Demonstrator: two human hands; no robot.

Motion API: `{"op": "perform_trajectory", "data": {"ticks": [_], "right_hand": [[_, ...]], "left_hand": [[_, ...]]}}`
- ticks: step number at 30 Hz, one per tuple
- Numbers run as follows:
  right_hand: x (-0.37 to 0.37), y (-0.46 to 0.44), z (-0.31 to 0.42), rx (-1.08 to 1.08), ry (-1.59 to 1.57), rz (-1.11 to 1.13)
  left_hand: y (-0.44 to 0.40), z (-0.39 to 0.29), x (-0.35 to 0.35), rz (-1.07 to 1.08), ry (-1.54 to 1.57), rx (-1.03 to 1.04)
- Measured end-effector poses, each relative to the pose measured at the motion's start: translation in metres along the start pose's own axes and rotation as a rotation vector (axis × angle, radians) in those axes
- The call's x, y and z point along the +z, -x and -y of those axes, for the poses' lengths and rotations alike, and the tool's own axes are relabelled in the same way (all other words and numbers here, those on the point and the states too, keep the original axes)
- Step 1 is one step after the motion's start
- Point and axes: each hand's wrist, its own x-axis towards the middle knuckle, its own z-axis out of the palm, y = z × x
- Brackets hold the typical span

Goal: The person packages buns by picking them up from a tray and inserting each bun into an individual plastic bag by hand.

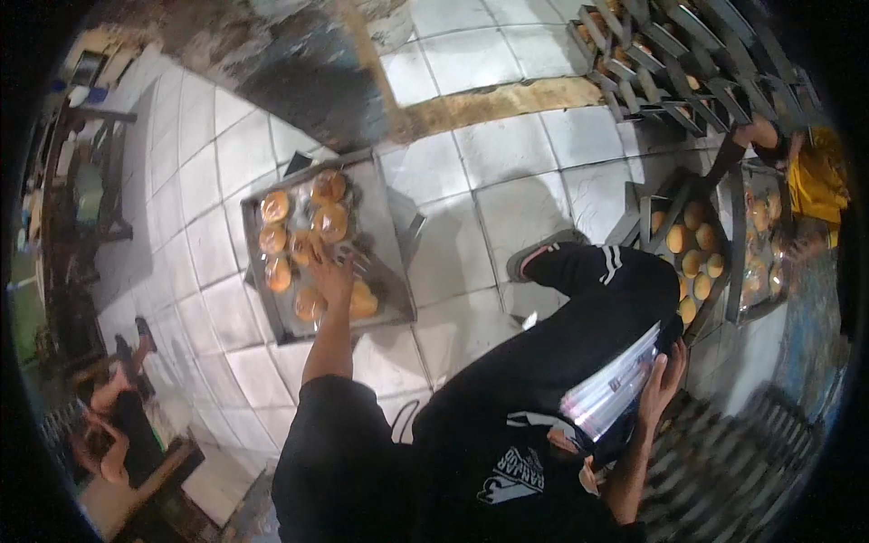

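My left hand [333, 274] reaches down over a metal tray [385, 262], its fingers spread among glossy round buns [329, 223]. The buns look wrapped in clear plastic. A paler bun [362, 300] lies beside that hand, near the tray's lower edge. Across my dark trouser leg lies a stack of clear printed plastic bags [611, 385]. At its outer end is my right hand [665, 380], fingers stretched along the thigh near the knee. The thumb is close to the bags; whether it presses on them I cannot make out.
More trays of buns [692, 244] stand on the tiled floor [507, 217] to the right. Another person in a yellow garment [815, 176] is beside a tray of wrapped buns [759, 240]. Racked trays [679, 63] fill the upper right. Another person's limbs [113, 425] show at lower left.
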Motion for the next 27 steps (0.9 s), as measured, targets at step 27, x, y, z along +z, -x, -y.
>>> {"op": "perform_trajectory", "data": {"ticks": [27], "right_hand": [[-0.027, 0.012, -0.025, -0.066, -0.128, -0.279]], "left_hand": [[0.097, -0.728, -0.239, 0.218, 0.673, 1.414]]}}
